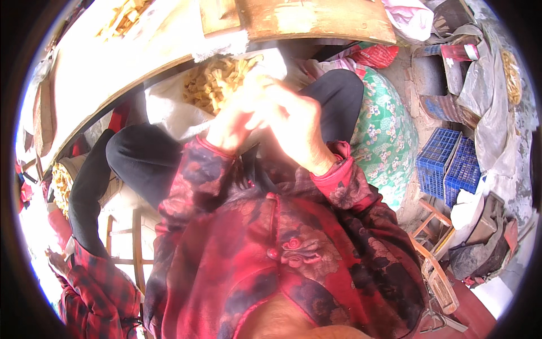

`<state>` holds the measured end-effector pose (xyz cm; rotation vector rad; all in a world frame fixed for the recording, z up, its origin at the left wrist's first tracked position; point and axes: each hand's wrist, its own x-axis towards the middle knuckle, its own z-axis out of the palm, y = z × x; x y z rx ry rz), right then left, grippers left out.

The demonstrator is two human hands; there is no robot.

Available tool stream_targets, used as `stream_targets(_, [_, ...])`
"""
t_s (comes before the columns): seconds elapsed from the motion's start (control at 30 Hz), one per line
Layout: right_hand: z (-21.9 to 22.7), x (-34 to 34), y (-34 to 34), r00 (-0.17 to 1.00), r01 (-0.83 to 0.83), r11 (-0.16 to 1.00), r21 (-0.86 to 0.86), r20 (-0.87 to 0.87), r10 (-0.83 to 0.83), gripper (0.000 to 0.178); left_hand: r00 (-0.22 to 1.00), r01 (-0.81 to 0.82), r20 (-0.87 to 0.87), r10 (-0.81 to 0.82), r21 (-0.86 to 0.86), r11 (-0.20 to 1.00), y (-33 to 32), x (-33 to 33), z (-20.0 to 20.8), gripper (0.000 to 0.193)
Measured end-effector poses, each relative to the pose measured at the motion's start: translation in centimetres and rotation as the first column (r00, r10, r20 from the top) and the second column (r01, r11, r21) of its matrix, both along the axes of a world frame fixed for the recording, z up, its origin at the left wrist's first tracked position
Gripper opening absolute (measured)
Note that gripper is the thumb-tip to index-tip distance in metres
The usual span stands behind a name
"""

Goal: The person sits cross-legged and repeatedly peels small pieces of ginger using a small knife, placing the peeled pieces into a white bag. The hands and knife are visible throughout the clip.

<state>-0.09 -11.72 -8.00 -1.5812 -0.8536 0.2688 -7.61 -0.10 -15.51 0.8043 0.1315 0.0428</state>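
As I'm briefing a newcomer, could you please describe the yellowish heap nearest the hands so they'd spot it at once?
Start at the big pale tabletop, upper left; just below its curved edge is white sheeting. Amid it, beside the left hand, sits the yellowish heap. Unlike the similar pile, it isn't on the tabletop.

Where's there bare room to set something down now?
Two patches look bare, though glare may hide things: the tabletop between the loose yellow pieces and wooden block, and from that block rightward to the pink-white bag. Crowded: around the left hand and right hand, by the yellow heap and dark trousers.
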Motion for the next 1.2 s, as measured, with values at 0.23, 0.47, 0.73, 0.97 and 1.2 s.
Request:
stream_targets(0.23, [-2.0,1.2,-0.7,0.999,0.054,0.978,-0.199,0.008,-0.054,0.015,0.992,0.021,-0.064,0.112,0.937,0.349,-0.1,1.2,2.4,0.014])
stream_targets(0.47, [-2.8,2.1,-1.6,0.721,-0.311,0.937,-0.161,-0.682,0.123,0.022,0.935,-0.339,0.326,0.14,0.937,0.086,1.4,-0.2,3.3,0.047])
stream_targets(0.73, [-4.8,1.2,-1.1,0.866,-0.26,0.942,-0.214,-0.483,0.129,0.024,0.982,-0.123,0.041,0.186,0.881,0.457,2.0,-0.8,0.3,0.017])
stream_targets(0.97, [-7.1,1.7,-1.5,0.917,-0.159,0.969,-0.189,-0.391,0.074,0.021,0.986,-0.122,-0.043,0.159,0.461,0.879,2.4,-1.1,-1.6,0.023])
stream_targets(1.2, [-7.9,1.5,-2.1,0.616,-0.235,0.969,0.075,-0.759,0.208,0.023,0.998,-0.037,-0.02,0.057,0.534,0.845,2.4,-1.6,-1.5,0.031])
